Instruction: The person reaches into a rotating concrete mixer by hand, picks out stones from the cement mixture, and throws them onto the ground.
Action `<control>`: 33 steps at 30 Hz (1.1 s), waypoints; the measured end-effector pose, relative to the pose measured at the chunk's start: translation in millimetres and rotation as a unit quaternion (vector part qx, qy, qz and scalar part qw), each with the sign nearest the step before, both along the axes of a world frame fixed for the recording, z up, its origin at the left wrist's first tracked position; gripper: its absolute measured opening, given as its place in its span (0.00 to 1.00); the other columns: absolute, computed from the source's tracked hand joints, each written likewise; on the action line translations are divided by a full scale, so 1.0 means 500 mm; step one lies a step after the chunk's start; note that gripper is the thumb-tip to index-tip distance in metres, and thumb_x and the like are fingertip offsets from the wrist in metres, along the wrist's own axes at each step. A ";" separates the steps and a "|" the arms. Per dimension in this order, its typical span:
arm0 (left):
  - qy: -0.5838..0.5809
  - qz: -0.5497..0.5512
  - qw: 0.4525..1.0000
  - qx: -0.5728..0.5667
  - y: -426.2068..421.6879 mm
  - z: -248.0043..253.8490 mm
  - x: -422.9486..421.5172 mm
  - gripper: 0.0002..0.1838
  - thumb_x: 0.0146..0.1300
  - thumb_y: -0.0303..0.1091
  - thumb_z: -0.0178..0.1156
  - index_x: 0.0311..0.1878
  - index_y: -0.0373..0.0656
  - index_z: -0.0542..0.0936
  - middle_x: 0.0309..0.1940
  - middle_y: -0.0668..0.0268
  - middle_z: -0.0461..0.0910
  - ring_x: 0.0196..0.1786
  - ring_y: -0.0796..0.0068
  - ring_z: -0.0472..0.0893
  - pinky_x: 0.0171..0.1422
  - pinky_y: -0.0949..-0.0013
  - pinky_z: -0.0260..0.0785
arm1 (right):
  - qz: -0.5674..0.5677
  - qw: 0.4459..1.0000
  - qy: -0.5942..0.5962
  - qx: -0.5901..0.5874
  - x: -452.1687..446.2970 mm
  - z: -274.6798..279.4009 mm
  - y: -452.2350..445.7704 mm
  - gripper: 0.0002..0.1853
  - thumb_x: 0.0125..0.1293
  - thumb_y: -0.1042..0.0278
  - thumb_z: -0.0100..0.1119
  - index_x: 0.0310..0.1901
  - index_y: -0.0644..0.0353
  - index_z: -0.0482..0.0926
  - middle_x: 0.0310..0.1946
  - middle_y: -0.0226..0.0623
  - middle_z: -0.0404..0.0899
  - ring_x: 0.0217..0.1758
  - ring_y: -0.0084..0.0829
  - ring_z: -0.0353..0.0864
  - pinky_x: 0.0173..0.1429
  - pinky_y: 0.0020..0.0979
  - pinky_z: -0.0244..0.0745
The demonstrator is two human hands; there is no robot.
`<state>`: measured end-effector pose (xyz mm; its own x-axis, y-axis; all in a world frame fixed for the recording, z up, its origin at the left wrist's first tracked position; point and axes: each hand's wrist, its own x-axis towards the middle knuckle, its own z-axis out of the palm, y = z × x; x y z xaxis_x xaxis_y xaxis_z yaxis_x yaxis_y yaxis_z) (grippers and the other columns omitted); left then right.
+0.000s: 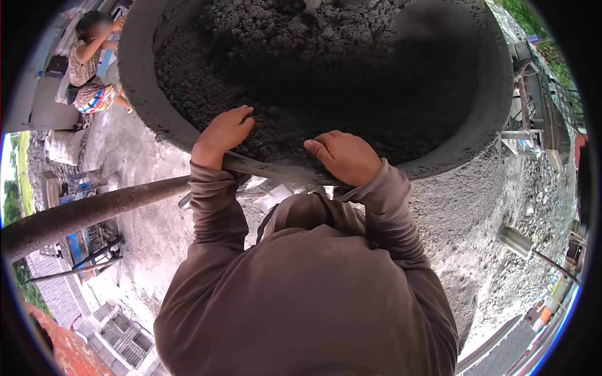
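A large round vessel with a grey, mix-coated rim [141, 75] fills the upper view. Inside lies dark, crumbly, wet-looking mix [269, 37], much of it in shadow. My left hand [224, 133] hangs over the near rim with its wrist close to the edge. Its fingers are loosely bent and slightly apart, just above the mix, holding nothing I can see. Farther right, my right hand [348, 156] lies over the same rim, thumb apart from the fingers. Those fingers are partly hidden behind the back of the hand, and no tool shows in it.
A thick brown pole [94, 213] runs in from the left toward the vessel. At the upper left a person [88, 69] is beside a wall with raised arms. A long-handled metal blade [516, 241] is at the right. Rough grey ground [451, 213] surrounds the vessel.
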<state>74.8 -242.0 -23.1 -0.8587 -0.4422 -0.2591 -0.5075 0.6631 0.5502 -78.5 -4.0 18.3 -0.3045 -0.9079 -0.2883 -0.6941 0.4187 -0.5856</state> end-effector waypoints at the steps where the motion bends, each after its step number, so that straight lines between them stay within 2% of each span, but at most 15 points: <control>1: -0.015 -0.001 1.000 0.004 -0.001 0.000 0.000 0.24 0.64 0.42 0.52 0.60 0.39 0.76 0.60 0.51 0.75 0.64 0.53 0.73 0.68 0.59 0.65 | 0.002 1.000 -0.005 -0.003 -0.001 0.002 0.001 0.26 0.74 0.48 0.42 0.40 0.64 0.82 0.39 0.48 0.82 0.47 0.50 0.78 0.52 0.45 0.72; 4: -0.013 0.000 1.000 0.004 -0.002 -0.003 0.001 0.24 0.65 0.42 0.52 0.60 0.39 0.76 0.61 0.52 0.74 0.65 0.53 0.72 0.68 0.60 0.64 | -0.004 1.000 0.006 -0.030 -0.002 -0.014 0.006 0.30 0.74 0.42 0.39 0.35 0.63 0.81 0.34 0.48 0.81 0.42 0.49 0.80 0.48 0.46 0.75; 7: -0.041 0.021 0.999 0.017 0.003 0.016 -0.005 0.23 0.66 0.41 0.52 0.61 0.40 0.75 0.62 0.52 0.73 0.66 0.54 0.72 0.69 0.60 0.64 | -0.024 0.998 0.020 -0.062 0.004 -0.017 0.009 0.31 0.74 0.42 0.39 0.35 0.63 0.81 0.34 0.48 0.81 0.42 0.49 0.81 0.49 0.46 0.74; 13: -0.007 0.029 0.999 0.032 -0.003 0.001 0.001 0.23 0.66 0.39 0.52 0.62 0.41 0.75 0.62 0.53 0.73 0.66 0.55 0.71 0.69 0.62 0.63 | -0.029 0.998 0.028 -0.048 0.004 0.003 0.011 0.32 0.74 0.41 0.37 0.33 0.63 0.81 0.34 0.49 0.82 0.42 0.49 0.81 0.49 0.47 0.74; 17: -0.005 0.009 1.000 0.026 -0.007 -0.001 0.000 0.23 0.66 0.39 0.52 0.62 0.41 0.74 0.62 0.53 0.74 0.67 0.55 0.71 0.70 0.62 0.63 | -0.040 0.998 0.027 -0.043 0.006 0.005 0.011 0.32 0.74 0.41 0.37 0.33 0.62 0.81 0.35 0.49 0.82 0.42 0.49 0.81 0.50 0.47 0.74; 19: -0.023 0.015 0.999 0.026 -0.004 0.007 0.000 0.22 0.67 0.36 0.51 0.64 0.43 0.74 0.63 0.54 0.74 0.67 0.58 0.71 0.69 0.65 0.63 | -0.036 0.998 0.027 -0.037 0.006 0.005 0.011 0.32 0.74 0.41 0.36 0.33 0.63 0.81 0.35 0.49 0.82 0.43 0.49 0.81 0.51 0.47 0.73; 25: -0.023 0.013 0.999 0.022 -0.005 0.006 -0.006 0.22 0.67 0.36 0.52 0.63 0.42 0.74 0.63 0.54 0.74 0.68 0.59 0.70 0.70 0.64 0.62 | -0.024 0.999 0.018 -0.022 0.001 -0.005 0.011 0.33 0.75 0.40 0.34 0.35 0.63 0.81 0.37 0.50 0.82 0.44 0.50 0.80 0.53 0.49 0.72; 28: 0.008 0.002 1.000 0.017 -0.014 -0.010 0.001 0.23 0.65 0.39 0.53 0.61 0.40 0.75 0.62 0.52 0.74 0.66 0.54 0.71 0.69 0.61 0.63 | -0.015 1.000 0.022 -0.008 0.001 0.001 0.007 0.33 0.75 0.40 0.35 0.36 0.63 0.81 0.36 0.49 0.81 0.45 0.49 0.80 0.52 0.48 0.72; 33: 0.030 0.017 0.999 0.012 -0.003 0.000 0.001 0.22 0.65 0.39 0.53 0.60 0.39 0.76 0.59 0.51 0.75 0.64 0.53 0.73 0.68 0.60 0.65 | 0.001 1.000 0.009 -0.027 -0.001 0.003 0.008 0.31 0.74 0.41 0.37 0.36 0.63 0.81 0.35 0.48 0.81 0.44 0.48 0.80 0.51 0.46 0.73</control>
<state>75.3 -243.4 -22.9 -0.8579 -0.4647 -0.2191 -0.4948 0.6325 0.5959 -79.1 0.1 19.8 -0.3068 -0.9227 -0.2335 -0.7053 0.3852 -0.5952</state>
